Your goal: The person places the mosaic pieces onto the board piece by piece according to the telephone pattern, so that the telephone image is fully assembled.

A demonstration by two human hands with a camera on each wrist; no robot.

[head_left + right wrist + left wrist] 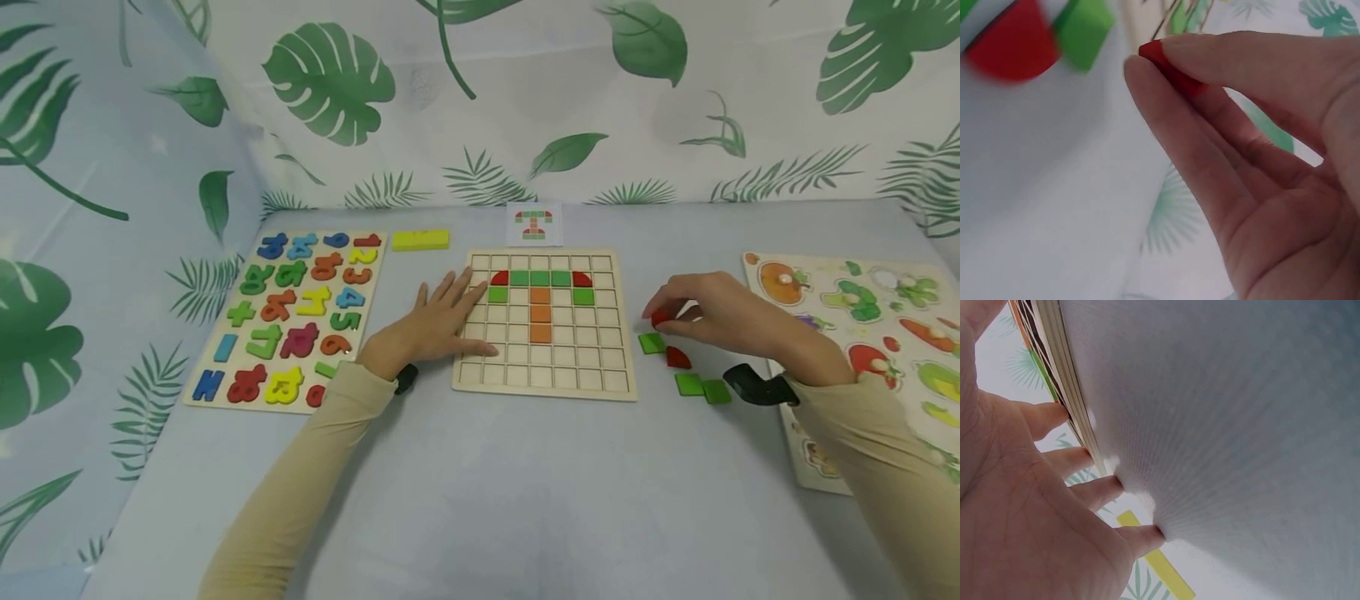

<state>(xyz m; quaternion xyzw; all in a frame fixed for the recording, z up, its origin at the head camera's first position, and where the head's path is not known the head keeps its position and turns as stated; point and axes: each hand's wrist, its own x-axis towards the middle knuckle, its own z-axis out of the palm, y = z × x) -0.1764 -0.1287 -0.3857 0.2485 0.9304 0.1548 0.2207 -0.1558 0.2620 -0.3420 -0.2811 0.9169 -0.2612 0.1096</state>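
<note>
A wooden grid board (480, 379) lies in the middle of the table. Red quarter-round, green square and orange square tiles (540, 313) form a T-like pattern in its cells. My left hand (427, 333) rests with spread fingers on the board's left edge, the thumb over its lower left cells. Right of the board, my right hand (712, 312) pinches a red tile (1175, 72) between thumb and fingers; part of the tile is hidden. Below that hand lie another red quarter-round tile (678, 358) and green square tiles, one of them a green tile (652, 343) nearest the board.
A pattern card (534, 225) lies behind the board, with a yellow block (421, 241) to its left. A number puzzle board (247, 333) is at the left. At the right, a vegetable puzzle board (817, 333) lies partly under the right forearm. A leaf-print cloth hangs behind.
</note>
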